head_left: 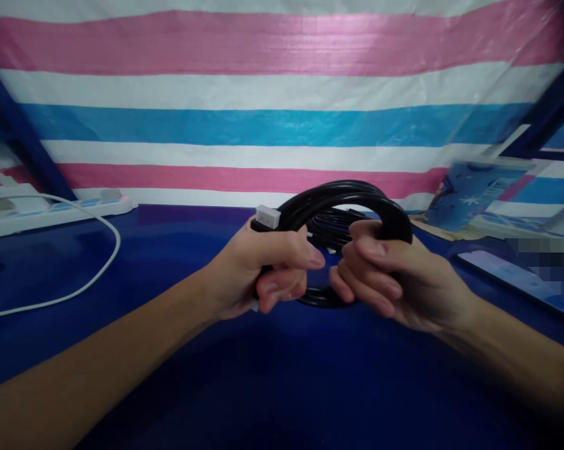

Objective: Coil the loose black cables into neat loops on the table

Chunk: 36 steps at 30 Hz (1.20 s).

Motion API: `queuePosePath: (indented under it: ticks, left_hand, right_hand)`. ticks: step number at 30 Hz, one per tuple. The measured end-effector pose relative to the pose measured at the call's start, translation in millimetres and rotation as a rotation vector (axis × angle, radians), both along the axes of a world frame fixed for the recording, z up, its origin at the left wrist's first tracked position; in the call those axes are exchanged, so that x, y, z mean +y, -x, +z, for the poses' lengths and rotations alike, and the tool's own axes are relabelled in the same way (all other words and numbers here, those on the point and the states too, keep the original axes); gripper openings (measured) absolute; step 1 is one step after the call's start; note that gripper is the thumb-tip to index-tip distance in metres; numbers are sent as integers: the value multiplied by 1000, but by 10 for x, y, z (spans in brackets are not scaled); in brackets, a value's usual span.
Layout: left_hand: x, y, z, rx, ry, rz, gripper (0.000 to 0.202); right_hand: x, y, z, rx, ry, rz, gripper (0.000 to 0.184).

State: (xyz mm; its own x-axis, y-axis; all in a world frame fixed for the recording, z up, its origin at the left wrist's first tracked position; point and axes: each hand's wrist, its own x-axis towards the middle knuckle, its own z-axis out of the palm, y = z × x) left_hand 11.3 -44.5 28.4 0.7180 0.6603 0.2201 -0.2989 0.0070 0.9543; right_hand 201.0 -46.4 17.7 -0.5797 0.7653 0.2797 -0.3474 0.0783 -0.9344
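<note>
A coiled black cable (345, 190) is held up over the blue table, its loops arching between both hands. My left hand (279, 262) is closed round the coil's left side. A pale plug cap (267, 216) sticks out above that hand's thumb, and a small light-coloured bit shows beneath the hand. On the coil's right side, my right hand (385, 269) is wrapped round the loops with curled fingers. Behind the hands, a second black cable coil (329, 228) with pale ends lies on the table, partly hidden.
A white power strip (75, 209) with plugs lies at the back left, and a white cord (115, 250) curves over the blue table (169, 231). At the right are a phone (511, 278) and a blue printed packet (474, 194). A striped sheet (244, 125) hangs behind.
</note>
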Motion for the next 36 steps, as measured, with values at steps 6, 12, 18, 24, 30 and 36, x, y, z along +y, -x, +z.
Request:
queuePosePath:
  ticks: [6,12,18,24,30,36]
  left_hand:
    - [62,28,-96,65,126,-451,42]
    - [101,32,-110,156,76,-126,40]
    - [68,-118,-150,258,-107,148,46]
    - [98,-55,-105,323,-4,-169,43]
    - [113,69,-11,434,-52,-571,36]
    - [156,37,-107,445,-65,-503,38]
  right_hand:
    - [-129,-116,32,-113,94,572,31]
    - [-128,-73,-31,-90,119,319,35]
    - [-26,-118,-100,-256,23,365,54]
    - [-41,-189,18,-495,-74,510,44]
    - [-80,-96,98,-422,-167,640,48]
    - [93,-224,-16,-594,-207,516,48]
